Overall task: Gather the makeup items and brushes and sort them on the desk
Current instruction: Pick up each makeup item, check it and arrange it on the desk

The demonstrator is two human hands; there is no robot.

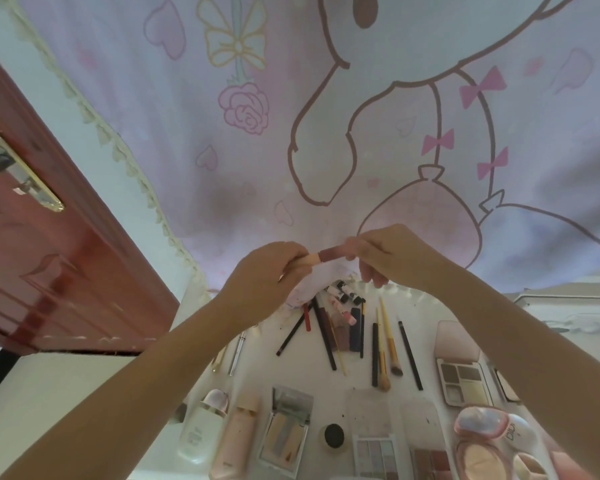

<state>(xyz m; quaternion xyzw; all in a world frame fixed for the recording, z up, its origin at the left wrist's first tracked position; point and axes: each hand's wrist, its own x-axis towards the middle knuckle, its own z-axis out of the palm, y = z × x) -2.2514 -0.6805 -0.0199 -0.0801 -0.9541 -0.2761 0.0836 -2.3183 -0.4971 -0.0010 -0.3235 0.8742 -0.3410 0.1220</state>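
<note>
Both hands are raised above the white desk (pixel 291 382) and hold one small lip tube (pixel 321 256) between them. My left hand (pixel 274 275) grips its beige end. My right hand (pixel 385 254) pinches its dusty-pink end. Below them lie several pencils and brushes (pixel 383 344) in a loose row, with small tubes (pixel 343 294) at the back. Eyeshadow palettes (pixel 463 381), (pixel 374 453), a white bottle (pixel 201 427), a peach tube (pixel 238 434), a mirrored palette (pixel 286 431) and pink compacts (pixel 482 424) line the front.
A pink curtain (pixel 326 116) with a cartoon print hangs just behind the desk. A red-brown door (pixel 49 271) with a gold handle stands at the left. A small black round pot (pixel 334 434) sits between the front palettes.
</note>
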